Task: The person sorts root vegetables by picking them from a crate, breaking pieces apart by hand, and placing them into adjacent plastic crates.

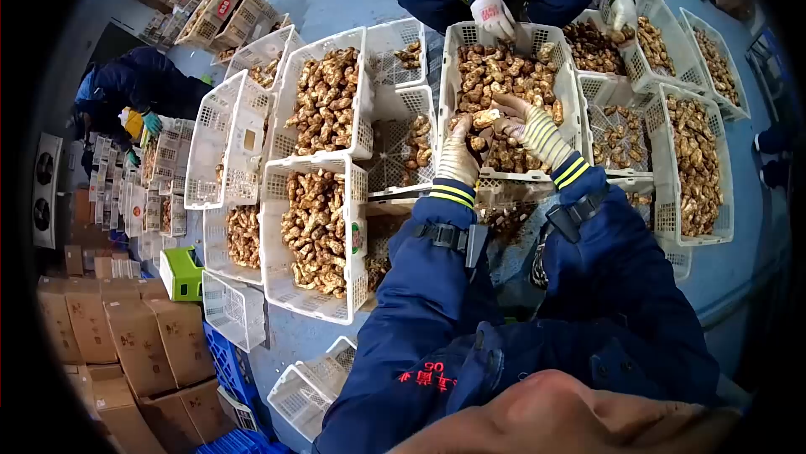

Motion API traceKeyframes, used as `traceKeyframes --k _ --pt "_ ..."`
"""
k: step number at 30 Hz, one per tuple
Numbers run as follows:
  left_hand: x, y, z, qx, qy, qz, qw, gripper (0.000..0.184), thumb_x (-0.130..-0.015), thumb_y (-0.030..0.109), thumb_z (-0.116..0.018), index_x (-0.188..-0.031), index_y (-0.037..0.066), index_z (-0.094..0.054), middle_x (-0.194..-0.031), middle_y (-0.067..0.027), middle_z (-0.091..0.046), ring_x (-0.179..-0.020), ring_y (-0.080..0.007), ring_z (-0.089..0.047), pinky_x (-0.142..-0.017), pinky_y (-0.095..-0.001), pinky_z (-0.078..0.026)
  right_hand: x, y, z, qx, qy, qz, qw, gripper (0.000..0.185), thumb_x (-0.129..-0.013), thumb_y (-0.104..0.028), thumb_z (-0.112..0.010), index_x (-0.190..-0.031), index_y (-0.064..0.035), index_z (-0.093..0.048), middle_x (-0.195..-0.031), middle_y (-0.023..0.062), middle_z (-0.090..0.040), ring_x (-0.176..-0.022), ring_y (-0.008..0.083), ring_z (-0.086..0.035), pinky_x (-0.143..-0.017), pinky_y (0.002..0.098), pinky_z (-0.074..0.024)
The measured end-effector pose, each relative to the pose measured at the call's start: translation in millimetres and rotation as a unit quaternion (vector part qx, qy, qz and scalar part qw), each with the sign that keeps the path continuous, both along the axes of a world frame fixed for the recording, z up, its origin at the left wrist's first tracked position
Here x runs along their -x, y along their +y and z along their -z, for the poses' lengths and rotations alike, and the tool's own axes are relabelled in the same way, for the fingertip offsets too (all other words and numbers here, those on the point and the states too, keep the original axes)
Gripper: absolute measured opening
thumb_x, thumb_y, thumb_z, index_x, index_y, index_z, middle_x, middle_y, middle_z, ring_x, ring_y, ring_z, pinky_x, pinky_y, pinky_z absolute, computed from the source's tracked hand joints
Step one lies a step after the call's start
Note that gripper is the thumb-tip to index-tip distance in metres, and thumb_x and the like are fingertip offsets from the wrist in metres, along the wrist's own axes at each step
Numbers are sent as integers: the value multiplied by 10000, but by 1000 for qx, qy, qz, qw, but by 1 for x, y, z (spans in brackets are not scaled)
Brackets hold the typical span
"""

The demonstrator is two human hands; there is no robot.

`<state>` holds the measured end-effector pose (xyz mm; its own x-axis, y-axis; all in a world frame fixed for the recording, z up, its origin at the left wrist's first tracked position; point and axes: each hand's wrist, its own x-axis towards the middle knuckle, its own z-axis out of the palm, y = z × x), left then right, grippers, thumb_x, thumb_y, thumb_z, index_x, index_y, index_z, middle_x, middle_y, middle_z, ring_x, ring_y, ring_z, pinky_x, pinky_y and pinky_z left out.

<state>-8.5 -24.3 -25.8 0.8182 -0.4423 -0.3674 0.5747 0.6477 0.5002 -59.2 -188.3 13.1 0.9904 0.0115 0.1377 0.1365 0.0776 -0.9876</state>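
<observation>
1. Your left hand (pixel 458 154) and right hand (pixel 537 128) hold a pale mushroom (pixel 484 119) between them, above the central crate (pixel 571 108)
2. At that crate's far rim, a co-worker's glove (pixel 493 15)
3. Left of that crate, a filled crate (pixel 363 114), then cardboard boxes (pixel 138 345)

My striped gloves (pixel 458 160) look like matt knitted cloth, my sleeves (pixel 617 231) smoother cloth with a faint sheen. Between the smooth plastic edges of the white crate (pixel 449 84), the mushrooms (pixel 504 76) look rough, patchily dull on their skins
</observation>
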Motion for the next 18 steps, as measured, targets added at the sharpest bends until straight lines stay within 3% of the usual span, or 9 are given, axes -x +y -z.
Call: traceKeyframes --k 3,6,7,9,10,11,14,17,18 --pt "-1 5 2 -29 11 -14 999 328 -902 246 -631 -1148 42 -556 -1037 -90 -632 -904 -197 -630 -774 -301 -558 -1 -9 12 -14 62 -3 998 632 -882 -310 -663 -1384 -24 -406 -1293 161 -547 -1136 219 -555 -958 338 -457" --pt "-2 12 -11 -22 54 -34 998 326 -915 252 -605 -1160 43 -552 -1034 -101 -631 -866 -191 -632 -769 -282 -558 -3 -14 24 -11 105 32 994 468 -930 -190 -592 -1345 -22 -459 -1233 132 -590 -957 166 -619 -813 286 -520" --pt "-8 22 -11 -76 16 -59 995 320 -912 268 -608 -1139 48 -558 -1025 -109 -634 -871 -198 -622 -806 -284 -548 -5 -14 23 0 117 45 992 447 -932 -173 -585 -1338 -24 -470 -1216 128 -600 -935 162 -624 -795 279 -525" --pt "-29 42 -18 -59 -9 -169 984 304 -912 286 -609 -1088 42 -565 -961 -117 -642 -815 -194 -616 -786 -269 -548 -3 -19 16 0 132 70 989 410 -940 -168 -573 -1316 -24 -493 -1185 124 -619 -906 161 -629 -789 283 -529" --pt "-34 50 -36 -1 -10 -246 969 300 -913 294 -609 -1068 40 -568 -938 -118 -640 -804 -194 -612 -769 -269 -551 -4 -24 11 70 103 95 988 389 -951 -179 -559 -1301 -20 -501 -1172 122 -628 -878 154 -634 -775 277 -529" --pt "-38 58 -53 57 -9 -320 946 298 -914 301 -609 -1049 38 -570 -916 -120 -639 -793 -193 -608 -752 -268 -553 -7 -32 14 36 136 116 983 377 -958 -185 -550 -1290 -13 -506 -1161 124 -634 -877 155 -644 -756 275 -531" --pt "-66 89 -3 76 62 -344 934 319 -927 319 -587 -1030 17 -575 -938 -124 -629 -833 -214 -607 -757 -314 -563 -10 -58 30 46 126 175 975 369 -960 -192 -544 -1293 -37 -510 -1136 114 -644 -854 157 -648 -734 275 -537" --pt "-48 79 -15 83 33 -260 962 266 -921 302 -603 -953 40 -571 -901 -93 -620 -794 -185 -603 -709 -275 -544 -16 -81 48 129 162 191 960 347 -943 -195 -545 -1246 -28 -563 -1115 106 -663 -935 174 -650 -770 286 -521" --pt "-41 72 -32 73 61 -236 967 218 -921 279 -603 -889 66 -567 -841 -85 -623 -715 -177 -603 -641 -273 -552 -23 -88 62 231 173 213 933 341 -919 -205 -557 -1211 -31 -596 -1106 115 -671 -996 213 -640 -839 312 -498"
